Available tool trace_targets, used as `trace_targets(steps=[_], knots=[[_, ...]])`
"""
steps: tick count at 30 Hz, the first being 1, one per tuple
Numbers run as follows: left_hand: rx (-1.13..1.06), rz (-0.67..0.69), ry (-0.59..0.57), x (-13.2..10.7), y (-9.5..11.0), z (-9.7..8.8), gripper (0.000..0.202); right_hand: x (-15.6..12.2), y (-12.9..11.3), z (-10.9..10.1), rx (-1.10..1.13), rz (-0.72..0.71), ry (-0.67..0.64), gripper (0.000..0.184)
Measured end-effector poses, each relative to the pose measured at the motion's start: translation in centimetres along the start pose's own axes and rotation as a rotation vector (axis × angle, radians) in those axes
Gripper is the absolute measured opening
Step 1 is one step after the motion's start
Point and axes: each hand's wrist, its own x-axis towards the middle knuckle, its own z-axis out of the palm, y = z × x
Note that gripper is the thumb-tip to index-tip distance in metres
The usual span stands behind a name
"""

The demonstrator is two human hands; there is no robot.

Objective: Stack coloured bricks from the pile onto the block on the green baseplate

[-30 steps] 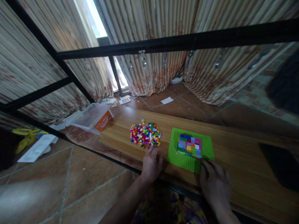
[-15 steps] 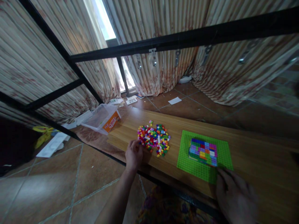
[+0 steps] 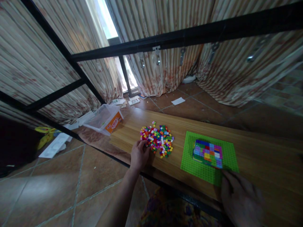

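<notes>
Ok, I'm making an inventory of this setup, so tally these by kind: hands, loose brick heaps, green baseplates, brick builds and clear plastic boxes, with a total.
Hands: 2, left hand and right hand
Loose brick heap: 1
Green baseplate: 1
Brick build: 1
Clear plastic box: 1
Total: 6

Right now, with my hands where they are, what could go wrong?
Your left hand is at the edge of the loose bricks, so a sweep might scatter some across the table. Your right hand is close to the built-up bricks, so a bump could loosen one or shift the green baseplate.
</notes>
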Motion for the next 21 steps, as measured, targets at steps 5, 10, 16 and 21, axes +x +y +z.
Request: trace_targets(steps=[5, 10, 16, 21], knots=[[-0.064, -0.008, 0.002, -0.3, 0.5, 0.5, 0.023, 0.2, -0.1, -0.2, -0.034, -0.027, -0.001, 0.033], [-0.144, 0.032, 0.031, -0.5, 0.8, 0.5, 0.020, 0.4, -0.3, -0.5, -0.054, -0.045, 0.004, 0.033], [-0.232, 0.071, 0.017, -1.0, 1.0, 0.8, 0.025, 0.2, 0.0, -0.2, -0.027, -0.044, -0.005, 0.031], [-0.303, 0.088, -0.043, -1.4, 1.2, 1.2, 0.033, 0.1, 0.1, -0.1, -0.038, -0.024, 0.017, 0.033]])
